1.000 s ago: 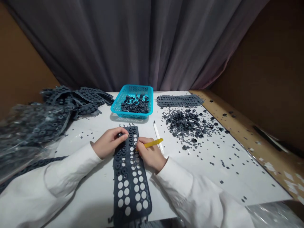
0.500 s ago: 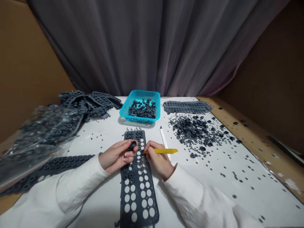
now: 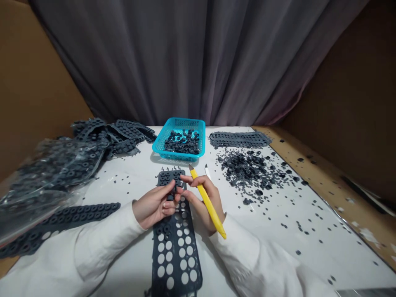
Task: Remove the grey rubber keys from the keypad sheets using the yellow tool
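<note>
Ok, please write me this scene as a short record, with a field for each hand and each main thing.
left hand: holds a small dark piece in its fingers
right hand: holds a yellow tool, dark tip pointing forward
sheet: dark, with many round holes, lies below the hands
basket: blue, holds loose dark parts, beyond the sheet
heap: dark bits, to the right of the sheet
bag: clear plastic, at the left

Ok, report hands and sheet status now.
Left fingers pinch small black part. Right fingers hold yellow dark-tipped tool. Perforated black sheet below, partly hidden by both.
</note>
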{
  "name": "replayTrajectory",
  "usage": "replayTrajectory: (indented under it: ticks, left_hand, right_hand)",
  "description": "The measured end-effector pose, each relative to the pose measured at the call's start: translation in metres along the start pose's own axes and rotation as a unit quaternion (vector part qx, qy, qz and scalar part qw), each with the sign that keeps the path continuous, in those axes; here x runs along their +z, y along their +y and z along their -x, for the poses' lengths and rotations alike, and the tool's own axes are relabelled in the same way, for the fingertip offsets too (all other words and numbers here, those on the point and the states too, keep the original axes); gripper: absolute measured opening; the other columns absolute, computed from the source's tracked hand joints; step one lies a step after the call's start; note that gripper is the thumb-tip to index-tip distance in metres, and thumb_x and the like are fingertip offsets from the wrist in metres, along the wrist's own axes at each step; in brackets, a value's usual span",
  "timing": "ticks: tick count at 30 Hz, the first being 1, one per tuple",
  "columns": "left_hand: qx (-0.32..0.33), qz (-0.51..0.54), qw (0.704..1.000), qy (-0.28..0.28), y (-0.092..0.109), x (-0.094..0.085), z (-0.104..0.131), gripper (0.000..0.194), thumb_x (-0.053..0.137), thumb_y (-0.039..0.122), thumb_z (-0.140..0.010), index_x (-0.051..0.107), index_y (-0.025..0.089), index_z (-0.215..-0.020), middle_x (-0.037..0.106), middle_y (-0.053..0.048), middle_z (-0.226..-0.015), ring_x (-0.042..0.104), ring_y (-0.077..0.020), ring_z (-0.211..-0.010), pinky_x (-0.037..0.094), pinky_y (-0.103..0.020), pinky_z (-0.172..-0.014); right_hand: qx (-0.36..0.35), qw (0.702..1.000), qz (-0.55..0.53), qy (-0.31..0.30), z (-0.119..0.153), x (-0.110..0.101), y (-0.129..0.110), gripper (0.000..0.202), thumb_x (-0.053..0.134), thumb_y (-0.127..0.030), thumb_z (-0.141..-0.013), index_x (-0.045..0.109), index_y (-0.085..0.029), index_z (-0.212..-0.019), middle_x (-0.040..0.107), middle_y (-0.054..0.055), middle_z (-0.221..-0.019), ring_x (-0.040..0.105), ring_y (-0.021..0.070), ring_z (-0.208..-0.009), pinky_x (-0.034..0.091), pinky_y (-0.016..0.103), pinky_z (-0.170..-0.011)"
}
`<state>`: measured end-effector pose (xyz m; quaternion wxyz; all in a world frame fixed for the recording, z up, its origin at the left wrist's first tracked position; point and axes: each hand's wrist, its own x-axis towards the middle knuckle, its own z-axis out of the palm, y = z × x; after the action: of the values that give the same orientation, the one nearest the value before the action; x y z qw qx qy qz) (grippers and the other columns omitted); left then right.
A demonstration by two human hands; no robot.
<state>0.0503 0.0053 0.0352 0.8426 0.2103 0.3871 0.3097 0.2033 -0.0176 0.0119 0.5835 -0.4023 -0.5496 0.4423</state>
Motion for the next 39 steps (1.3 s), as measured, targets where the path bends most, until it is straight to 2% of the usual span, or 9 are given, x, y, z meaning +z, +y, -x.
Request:
replayTrajectory:
  ticks: [6,11,13,17,20,23,26,31,39]
  left_hand:
    - [0.016,-0.028,0.999,0.019,-0.007,-0.004,-0.016,0.024,0.045,0.027,-0.089,0.056,0.009,-0.077,0.049,0.000,-0.062,0.034,0.0001,-0.039,0.027,-0.010,-0.036]
    - [0.062,-0.032,0.996,0.064,0.009,-0.012,-0.022,0.028,0.039,0.026,-0.091,0.058,0.007,-0.080,0.046,0.001,-0.061,0.034,-0.0008,-0.039,0.029,-0.010,-0.035]
    - [0.090,-0.034,0.993,0.074,0.019,-0.013,-0.022,0.027,0.038,0.023,-0.092,0.058,0.007,-0.083,0.047,0.000,-0.063,0.037,-0.0018,-0.042,0.033,-0.011,-0.036]
    - [0.128,-0.016,0.989,0.077,0.031,-0.011,-0.022,0.027,0.037,0.019,-0.091,0.059,0.008,-0.081,0.052,-0.003,-0.067,0.047,-0.0049,-0.049,0.043,-0.014,-0.043]
    - [0.105,-0.002,0.991,0.080,0.029,-0.008,-0.020,0.027,0.036,0.018,-0.091,0.059,0.008,-0.083,0.057,-0.006,-0.071,0.053,-0.0070,-0.054,0.049,-0.016,-0.047]
    - [0.089,0.005,0.992,0.086,0.024,-0.005,-0.018,0.026,0.034,0.013,-0.091,0.059,0.006,-0.087,0.062,-0.009,-0.076,0.060,-0.0098,-0.060,0.053,-0.017,-0.053]
    - [0.093,0.009,0.992,0.079,0.021,-0.001,-0.013,0.026,0.034,0.009,-0.090,0.059,0.004,-0.093,0.065,-0.013,-0.083,0.064,-0.0133,-0.068,0.055,-0.020,-0.060]
    - [0.084,0.012,0.994,0.065,0.021,0.008,-0.002,0.027,0.036,0.008,-0.088,0.055,0.003,-0.106,0.065,-0.017,-0.099,0.067,-0.0202,-0.082,0.057,-0.024,-0.068]
    - [0.054,0.044,0.997,0.042,0.025,0.021,0.009,0.032,0.034,0.006,-0.088,0.048,-0.001,-0.115,0.065,-0.019,-0.100,0.065,-0.0254,-0.092,0.057,-0.025,-0.073]
  right_hand:
    - [0.025,1.000,0.008,-0.013,-0.007,-0.005,0.003,0.020,0.060,-0.027,-0.076,0.041,-0.021,-0.078,0.065,0.010,-0.105,0.063,0.0187,-0.089,0.046,0.035,-0.082]
    - [-0.007,0.991,0.130,0.033,-0.025,-0.038,-0.001,0.018,0.057,-0.028,-0.077,0.041,-0.021,-0.077,0.064,0.007,-0.099,0.060,0.0164,-0.080,0.045,0.030,-0.072]
    - [-0.003,0.982,0.186,-0.021,-0.031,-0.055,-0.003,0.022,0.062,-0.028,-0.072,0.041,-0.021,-0.075,0.064,0.005,-0.090,0.057,0.0142,-0.068,0.043,0.027,-0.065]
    - [0.011,0.937,0.259,-0.236,-0.035,-0.072,-0.002,0.029,0.069,-0.018,-0.059,0.043,-0.020,-0.073,0.064,0.001,-0.079,0.055,0.0144,-0.066,0.040,0.024,-0.061]
    - [0.014,0.909,0.293,-0.295,-0.033,-0.073,0.003,0.021,0.061,-0.009,-0.060,0.045,-0.020,-0.068,0.062,-0.001,-0.069,0.054,0.0128,-0.060,0.038,0.022,-0.058]
    - [0.004,0.914,0.315,-0.255,-0.034,-0.077,0.005,0.015,0.055,-0.009,-0.062,0.047,-0.019,-0.068,0.061,-0.002,-0.067,0.054,0.0121,-0.057,0.037,0.021,-0.056]
    - [-0.009,0.908,0.398,-0.128,-0.040,-0.093,0.004,0.014,0.057,-0.015,-0.063,0.048,-0.020,-0.073,0.060,0.000,-0.068,0.054,0.0148,-0.060,0.036,0.023,-0.058]
    - [0.014,0.820,0.561,0.114,-0.048,-0.117,0.007,0.023,0.064,-0.023,-0.060,0.048,-0.021,-0.077,0.057,0.004,-0.069,0.052,0.0201,-0.066,0.034,0.026,-0.059]
    - [-0.031,0.828,0.540,0.147,-0.046,-0.105,0.007,0.012,0.056,-0.025,-0.066,0.047,-0.020,-0.073,0.054,0.002,-0.063,0.048,0.0174,-0.058,0.032,0.025,-0.057]
